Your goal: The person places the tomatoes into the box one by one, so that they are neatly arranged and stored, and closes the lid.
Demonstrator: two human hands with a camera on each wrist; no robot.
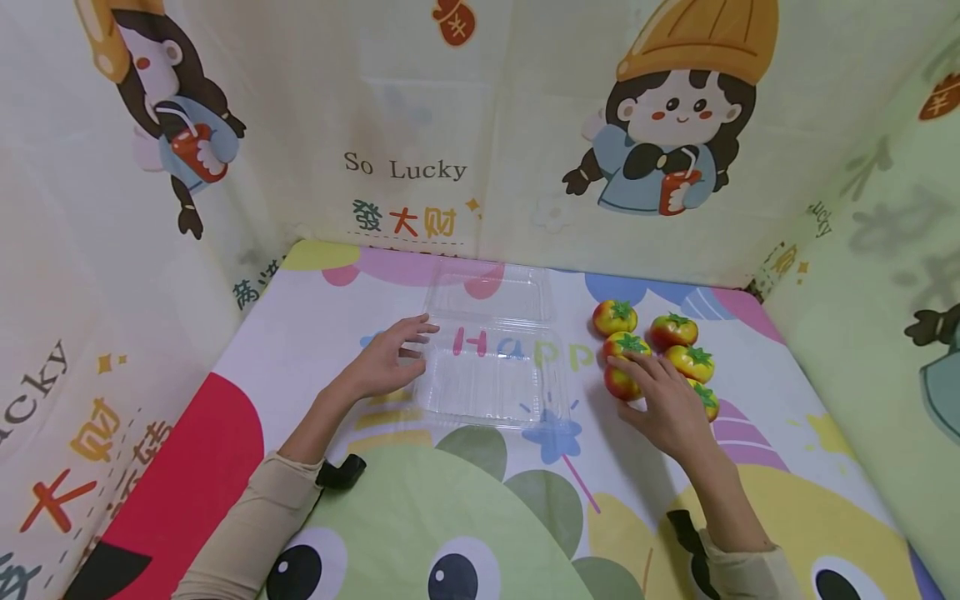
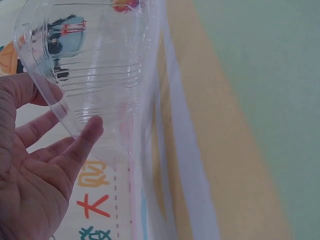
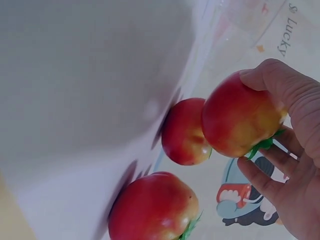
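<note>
A clear plastic box (image 1: 480, 392) lies on the patterned tablecloth, its lid (image 1: 491, 292) folded back flat behind it. My left hand (image 1: 386, 362) is at the box's left edge, fingers loosely extended; in the left wrist view, the fingertips (image 2: 92, 127) overlap its rim. To the right, my right hand (image 1: 671, 408) holds a red and yellow tomato (image 3: 235, 117) with a green leafy top, thumb on one side and fingers on the other. Two more tomatoes, one of them large in the foreground (image 3: 152, 207), show close by in the right wrist view.
Several other tomatoes sit around the right hand, including one at the back (image 1: 615, 317) and one farther right (image 1: 673, 331). Printed cloth walls (image 1: 517, 208) enclose the table at the back and on both sides.
</note>
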